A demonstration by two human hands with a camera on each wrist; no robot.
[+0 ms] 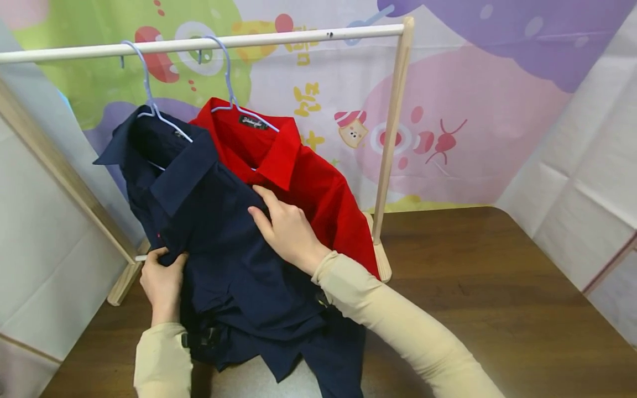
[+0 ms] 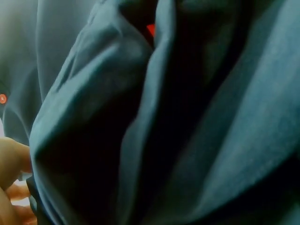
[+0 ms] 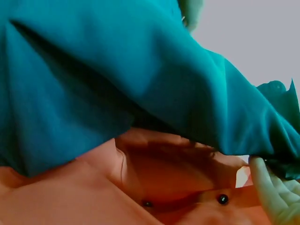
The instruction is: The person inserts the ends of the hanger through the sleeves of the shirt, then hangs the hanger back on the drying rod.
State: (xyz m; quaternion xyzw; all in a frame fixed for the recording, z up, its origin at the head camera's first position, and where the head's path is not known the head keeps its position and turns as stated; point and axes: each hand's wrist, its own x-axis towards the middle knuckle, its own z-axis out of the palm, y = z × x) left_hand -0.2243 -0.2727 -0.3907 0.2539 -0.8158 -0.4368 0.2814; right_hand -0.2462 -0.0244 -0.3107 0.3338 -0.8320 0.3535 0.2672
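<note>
A navy collared shirt (image 1: pixel 214 232) hangs on a pale lavender hanger (image 1: pixel 147 83) in the head view, its lower part bunched above the tabletop. My left hand (image 1: pixel 163 282) pinches its front edge below the collar. Higher up, on the other side, my right hand (image 1: pixel 291 229) holds the shirt near the shoulder, with thumb and forefinger apart on the cloth. Behind hangs a red shirt (image 1: pixel 323 193) on a second hanger (image 1: pixel 228 72). In the right wrist view, fingers (image 3: pixel 269 187) meet the navy cloth above the buttoned red shirt. Folds of navy cloth (image 2: pixel 93 93) fill the left wrist view.
A white rail (image 1: pixel 298 37) on wooden posts (image 1: pixel 393 132) carries both hangers. The rack stands on a brown wooden table (image 1: pixel 473 287). A cartoon-patterned cloth (image 1: pixel 448 99) forms the backdrop, with white panels (image 1: pixel 592 149) at the sides.
</note>
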